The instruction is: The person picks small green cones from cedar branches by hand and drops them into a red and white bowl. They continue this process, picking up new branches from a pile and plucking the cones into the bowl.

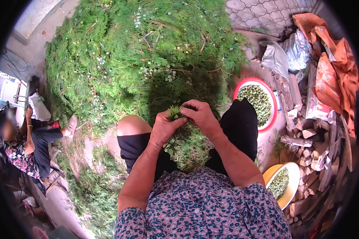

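You see feathery, fine-textured green foliage [119, 59] with thin, woody twigs. At your right, the red-rimmed basin [238, 86] and the yellow basin [296, 179] present smooth, plastic-looking walls. The firewood [307, 157] is rough, matt wood. The orange sheet [331, 79] appears as creased woven plastic or cloth; the translucent bag [275, 59] is wrinkled, shiny plastic film. Your floral shirt [211, 203] is soft, printed, matt cloth.

Ahead of you, to the right, wavy-edged paving [263, 14] covers the ground; the pale floor [58, 207] shows at your left. Split firewood [301, 208] is piled along your right — a crumpled orange sheet [332, 81] drapes beyond it. A wooden seat [55, 184] stands left, and bright light falls unevenly.
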